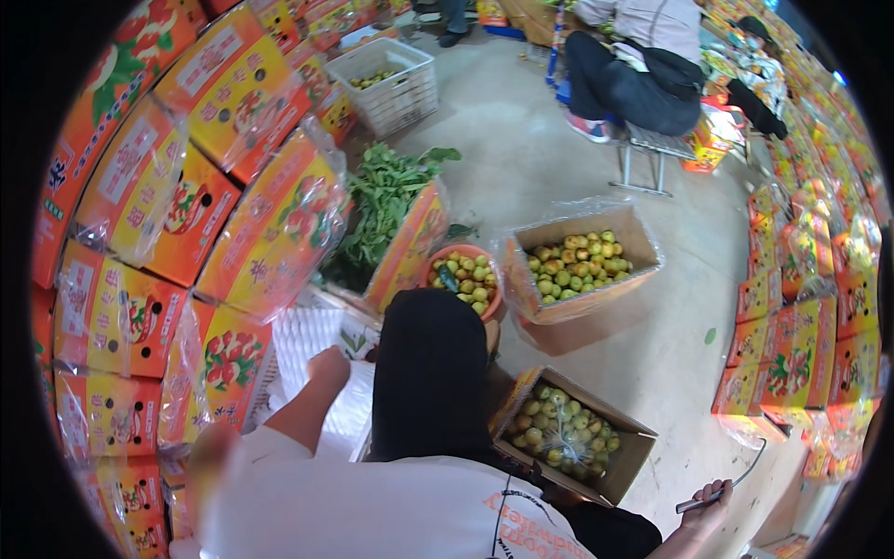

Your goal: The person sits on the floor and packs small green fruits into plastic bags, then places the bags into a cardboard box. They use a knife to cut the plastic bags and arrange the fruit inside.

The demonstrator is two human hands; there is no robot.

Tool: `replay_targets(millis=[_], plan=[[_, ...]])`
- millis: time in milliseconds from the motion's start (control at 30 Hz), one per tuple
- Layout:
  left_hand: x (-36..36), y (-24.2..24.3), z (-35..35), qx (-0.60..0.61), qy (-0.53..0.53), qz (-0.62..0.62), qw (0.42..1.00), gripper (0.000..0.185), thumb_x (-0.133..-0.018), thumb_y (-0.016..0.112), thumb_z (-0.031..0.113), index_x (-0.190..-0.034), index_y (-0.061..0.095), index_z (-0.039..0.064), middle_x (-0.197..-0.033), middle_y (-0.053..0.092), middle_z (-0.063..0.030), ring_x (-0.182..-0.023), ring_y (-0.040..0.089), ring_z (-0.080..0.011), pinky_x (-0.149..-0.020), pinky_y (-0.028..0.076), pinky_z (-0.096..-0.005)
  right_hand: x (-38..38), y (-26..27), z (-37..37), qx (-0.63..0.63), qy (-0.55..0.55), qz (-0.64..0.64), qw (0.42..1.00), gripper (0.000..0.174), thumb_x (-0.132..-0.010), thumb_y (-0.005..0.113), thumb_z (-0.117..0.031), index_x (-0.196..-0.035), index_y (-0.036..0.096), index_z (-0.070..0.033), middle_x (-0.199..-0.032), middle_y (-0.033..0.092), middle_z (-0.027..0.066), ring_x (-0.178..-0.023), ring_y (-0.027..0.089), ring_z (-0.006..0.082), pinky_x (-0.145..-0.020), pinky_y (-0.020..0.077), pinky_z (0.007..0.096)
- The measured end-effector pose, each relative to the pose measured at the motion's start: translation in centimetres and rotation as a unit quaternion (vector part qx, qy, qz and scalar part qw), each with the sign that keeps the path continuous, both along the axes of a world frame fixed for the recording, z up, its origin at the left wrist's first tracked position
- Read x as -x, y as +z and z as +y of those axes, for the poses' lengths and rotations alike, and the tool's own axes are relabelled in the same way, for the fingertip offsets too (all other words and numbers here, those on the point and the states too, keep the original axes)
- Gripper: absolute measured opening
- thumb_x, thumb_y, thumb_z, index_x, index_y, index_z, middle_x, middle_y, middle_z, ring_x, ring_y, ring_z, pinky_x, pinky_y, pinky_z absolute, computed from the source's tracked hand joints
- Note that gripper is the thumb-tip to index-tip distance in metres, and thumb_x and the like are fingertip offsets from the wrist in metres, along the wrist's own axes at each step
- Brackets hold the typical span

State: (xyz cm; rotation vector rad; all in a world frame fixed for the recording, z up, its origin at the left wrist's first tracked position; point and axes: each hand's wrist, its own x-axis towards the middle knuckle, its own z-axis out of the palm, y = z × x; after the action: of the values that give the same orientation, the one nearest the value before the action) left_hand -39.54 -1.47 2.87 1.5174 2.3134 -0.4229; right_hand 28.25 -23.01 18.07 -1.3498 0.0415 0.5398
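My left hand (330, 367) is curled above white foam sheeting (297, 335) to the left of my knee. Its fingers are turned away, so I cannot tell if anything is in them. Out at the lower right, my right hand (709, 499) grips a slim metal rod (691, 504), with a thin curved wire (752, 462) running up beyond the hand. Closest to my lap is an open cardboard box (632, 458) with green-brown jujubes (538, 423) and a clear plastic bag (574, 447) among them. Ahead of my knee, more jujubes fill an orange tub (497, 299).
A plastic-lined carton (580, 307) of jujubes stands ahead. Leafy greens (384, 202) rise from a printed box (412, 244). Printed cartons (272, 223) are stacked at left and right (800, 356). Farther off are a white crate (391, 105) and a seated person (635, 77) on a stool (656, 143).
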Motion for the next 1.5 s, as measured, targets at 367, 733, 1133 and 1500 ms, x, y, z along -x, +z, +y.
replay_targets(millis=[367, 733, 1133, 1500], plan=[[-5.2, -2.9, -1.2, 0.089, 0.07, 0.083, 0.99, 0.055, -0.086, 0.055, 0.033, -0.128, 0.04, 0.001, -0.13, 0.045, -0.014, -0.119, 0.048, -0.0332, -0.095, 0.041, -0.0485, -3.7, -5.4, -3.2, 0.198, 0.09, 0.044, 0.975, 0.01, -0.091, 0.049, -0.02, -0.085, 0.047, -0.012, -0.067, 0.048, 0.0011, -0.049, 0.043, 0.0129, -0.044, 0.0381, 0.0293], [-3.3, -5.9, 0.7, 0.087, -0.002, 0.073, 0.993, 0.051, -0.086, 0.053, 0.04, -0.122, 0.053, 0.003, -0.125, 0.054, -0.0135, -0.119, 0.051, -0.0307, -0.096, 0.042, -0.0436, -2.9, -6.6, -2.1, 0.186, 0.15, 0.093, 0.967, 0.016, -0.092, 0.05, -0.02, -0.08, 0.044, -0.012, -0.064, 0.048, 0.0023, -0.046, 0.044, 0.0134, -0.041, 0.0401, 0.0292], [-4.7, -1.1, 3.0, 0.095, 0.151, 0.129, 0.975, 0.047, -0.086, 0.052, 0.038, -0.121, 0.057, 0.006, -0.128, 0.054, -0.009, -0.121, 0.05, -0.0237, -0.098, 0.04, -0.0398, -3.7, -6.2, -0.7, 0.132, 0.15, 0.086, 0.976, 0.016, -0.092, 0.052, -0.022, -0.082, 0.044, -0.011, -0.063, 0.046, 0.0021, -0.044, 0.044, 0.0127, -0.04, 0.0404, 0.0287], [-9.5, 11.5, 9.1, -0.46, -0.109, -0.332, 0.817, 0.027, -0.087, 0.048, 0.013, -0.103, 0.057, -0.007, -0.096, 0.06, -0.0196, -0.085, 0.056, -0.0297, -0.085, 0.043, -0.0388, -5.6, -7.0, -2.0, 0.207, 0.192, 0.063, 0.957, 0.015, -0.091, 0.051, -0.022, -0.083, 0.046, -0.009, -0.065, 0.048, 0.0027, -0.048, 0.045, 0.0121, -0.043, 0.0405, 0.0284]])
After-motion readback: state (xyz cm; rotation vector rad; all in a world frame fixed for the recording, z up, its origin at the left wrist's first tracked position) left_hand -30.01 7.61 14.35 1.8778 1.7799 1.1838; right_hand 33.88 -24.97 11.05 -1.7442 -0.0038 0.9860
